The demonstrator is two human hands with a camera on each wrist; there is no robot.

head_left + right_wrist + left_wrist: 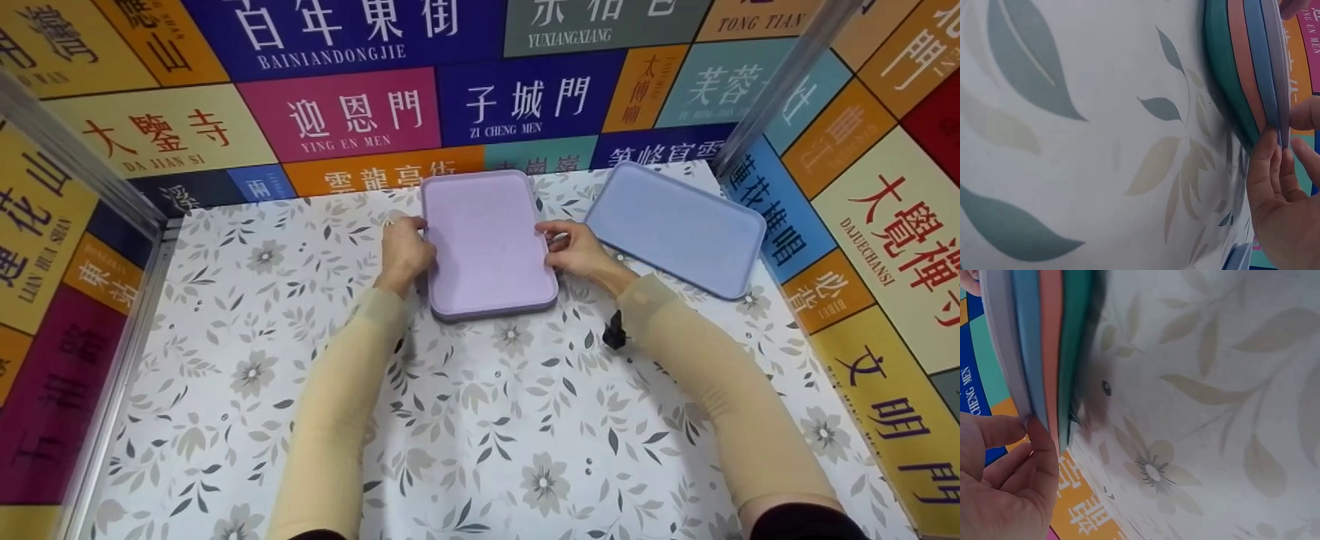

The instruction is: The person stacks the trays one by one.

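Observation:
A light purple tray (491, 240) tops a stack near the back of the table. Under it, in the left wrist view, show the edges of a blue tray (1030, 343), an orange tray (1051, 332) and a green tray (1076, 320). My left hand (405, 251) pinches the purple tray's left edge, its thumb and index fingertip meeting at the rim. On the opposite side my right hand (576, 253) grips the purple tray's edge. In the right wrist view, its curled fingers (1265, 157) reach down beside the blue and orange rims.
A separate pale blue tray (675, 229) lies at an angle to the right of the stack. The table (480, 450) has a white floral cover. Panels with large lettering (337, 112) rise at the back and both sides. A small black object (615, 331) sits by the right sleeve.

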